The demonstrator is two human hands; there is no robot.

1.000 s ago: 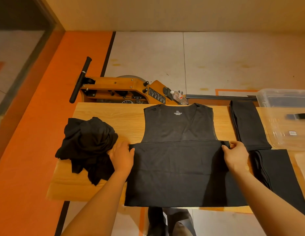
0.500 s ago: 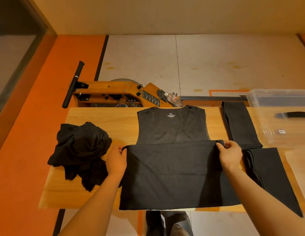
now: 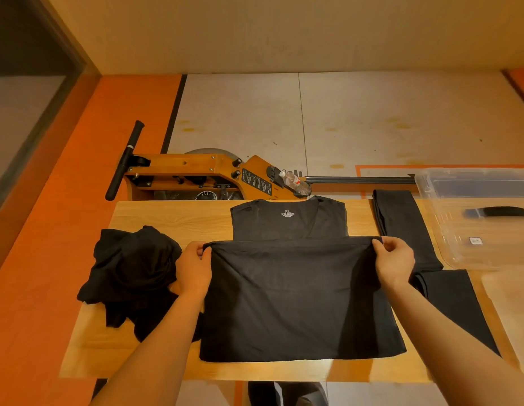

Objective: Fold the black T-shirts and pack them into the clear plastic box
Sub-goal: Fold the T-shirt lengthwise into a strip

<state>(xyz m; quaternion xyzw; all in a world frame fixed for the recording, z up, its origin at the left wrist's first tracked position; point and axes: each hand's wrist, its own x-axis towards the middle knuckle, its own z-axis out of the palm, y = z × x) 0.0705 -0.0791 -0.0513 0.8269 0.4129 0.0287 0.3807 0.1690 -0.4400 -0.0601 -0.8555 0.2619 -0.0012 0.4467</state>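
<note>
Crumpled heap of black shirts (image 3: 132, 276) at left end of tabletop (image 3: 173, 218). Just right of heap, left hand (image 3: 193, 271) pinches left corner of lifted hem of black T-shirt (image 3: 296, 300), spread flat mid-tabletop, collar far side, XL print showing. Right hand (image 3: 394, 263) pinches right corner of same hem, edge stretched between both. Further right, 2 folded black shirts (image 3: 401, 227) lie end to end. Clear plastic box (image 3: 430, 186) at far right end, beside them. Rowing machine (image 3: 196, 177) on floor beyond tabletop.

"XL" inside T-shirt (image 3: 288, 227) neckline (smaller print beneath unreadable)
</note>
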